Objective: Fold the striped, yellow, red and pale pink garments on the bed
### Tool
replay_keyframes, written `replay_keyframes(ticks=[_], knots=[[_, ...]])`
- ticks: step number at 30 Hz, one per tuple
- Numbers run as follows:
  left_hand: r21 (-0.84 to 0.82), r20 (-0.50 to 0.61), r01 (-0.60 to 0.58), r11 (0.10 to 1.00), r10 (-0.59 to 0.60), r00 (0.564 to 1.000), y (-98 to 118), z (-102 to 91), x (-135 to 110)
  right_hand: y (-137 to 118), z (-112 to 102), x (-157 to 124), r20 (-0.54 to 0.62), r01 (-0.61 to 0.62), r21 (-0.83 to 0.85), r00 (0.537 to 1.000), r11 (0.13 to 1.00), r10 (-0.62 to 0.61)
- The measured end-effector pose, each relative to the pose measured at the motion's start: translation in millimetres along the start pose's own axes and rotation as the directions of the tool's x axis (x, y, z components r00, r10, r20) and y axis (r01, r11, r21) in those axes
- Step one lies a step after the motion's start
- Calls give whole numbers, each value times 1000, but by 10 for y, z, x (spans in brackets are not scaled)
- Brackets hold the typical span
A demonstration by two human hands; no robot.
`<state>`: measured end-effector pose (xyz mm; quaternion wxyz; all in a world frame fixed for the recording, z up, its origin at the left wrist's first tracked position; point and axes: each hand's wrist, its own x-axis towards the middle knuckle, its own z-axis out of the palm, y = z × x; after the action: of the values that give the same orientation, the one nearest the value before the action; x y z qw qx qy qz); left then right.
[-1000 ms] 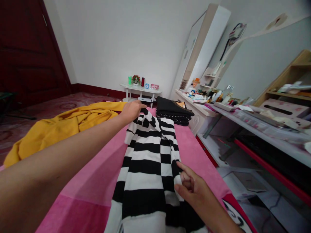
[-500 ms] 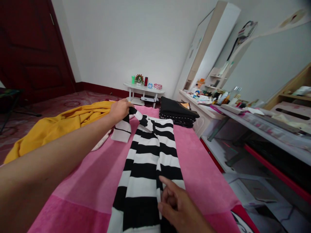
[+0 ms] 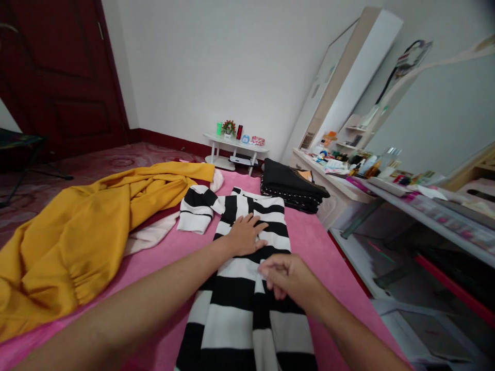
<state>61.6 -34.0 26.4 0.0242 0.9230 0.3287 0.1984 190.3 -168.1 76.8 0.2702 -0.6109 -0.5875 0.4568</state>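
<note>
A black-and-white striped knit garment (image 3: 234,291) lies lengthwise on the pink bedcover (image 3: 309,234), folded into a long strip. One sleeve (image 3: 196,219) sticks out on its left side near the far end. My left hand (image 3: 247,236) rests flat on the upper part of the stripes, fingers spread. Just nearer to me, my right hand (image 3: 284,275) pinches the fabric at the edge of a fold down the middle. That fold is slightly raised below the fingers.
A yellow garment (image 3: 100,221) is heaped on the left, over pale and dark red cloth. Folded black clothes (image 3: 292,185) are stacked at the far right. Beyond stands a small white table (image 3: 235,141). A cluttered dressing table (image 3: 332,170) and a grey-topped desk (image 3: 433,216) line the right.
My left hand has let go of the sleeve and come down flat on the garment. My right hand has moved farther up along the middle fold. The view has shifted slightly left.
</note>
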Motion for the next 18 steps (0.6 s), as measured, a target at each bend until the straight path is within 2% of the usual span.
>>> replay_keyframes(ticks=[1, 2, 3, 5, 6, 7, 8, 10, 12, 15, 18], knots=[[-12, -11, 46, 999, -46, 999, 20, 75, -18, 44, -151, 179, -155, 79, -52, 984, 996, -86], [-23, -29, 87, 996, -88, 996, 29, 132, -32, 104, -308, 364, -286, 156, -141, 939, 978, -191], [-31, -48, 118, 993, -119, 992, 32, 169, -43, 175, -460, 547, -387, 209, -249, 873, 946, -295], [-44, -69, 154, 987, -157, 985, 29, 200, -52, 336, -714, 895, -429, 249, -460, 778, 852, -458], [-49, -72, 166, 985, -170, 983, 26, 200, -53, 417, -802, 1055, -405, 240, -552, 760, 799, -509], [-53, -71, 173, 984, -176, 982, 24, 197, -52, 493, -860, 1205, -359, 220, -628, 769, 747, -528], [-56, -68, 175, 983, -178, 982, 21, 192, -51, 562, -890, 1345, -305, 188, -689, 801, 700, -515], [-60, -67, 181, 982, -185, 980, 13, 190, -48, 669, -884, 1602, -215, 101, -768, 890, 633, -402], [-61, -70, 185, 981, -189, 979, -1, 198, -47, 728, -838, 1826, -208, -19, -806, 945, 592, -251], [-60, -61, 186, 981, -190, 980, -27, 209, -44, 730, -791, 2071, -288, -170, -807, 949, 565, -126], [-62, -23, 192, 979, -194, 981, -47, 193, -38, 676, -782, 2142, -302, -209, -796, 951, 568, -72]])
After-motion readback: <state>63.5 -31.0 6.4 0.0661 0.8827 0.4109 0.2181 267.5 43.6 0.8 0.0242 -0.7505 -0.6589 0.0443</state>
